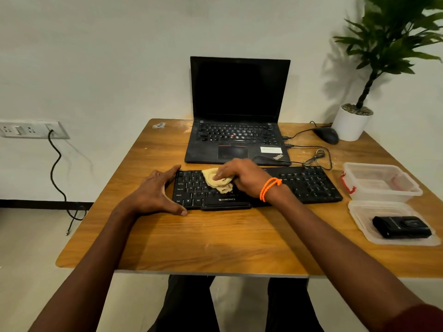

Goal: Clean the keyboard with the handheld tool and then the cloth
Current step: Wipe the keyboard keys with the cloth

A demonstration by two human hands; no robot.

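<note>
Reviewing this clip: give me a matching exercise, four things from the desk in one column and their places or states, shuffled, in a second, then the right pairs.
Things:
1. crumpled beige cloth
2. small black handheld tool
3. black wired mouse
4. left hand

Places or states:
A. beside the white plant pot
B. under the right hand, on the black external keyboard
C. resting against the keyboard's left end
D. lying on the clear plastic lid at the desk's right edge

Pairs: 1-B, 2-D, 3-A, 4-C
</note>
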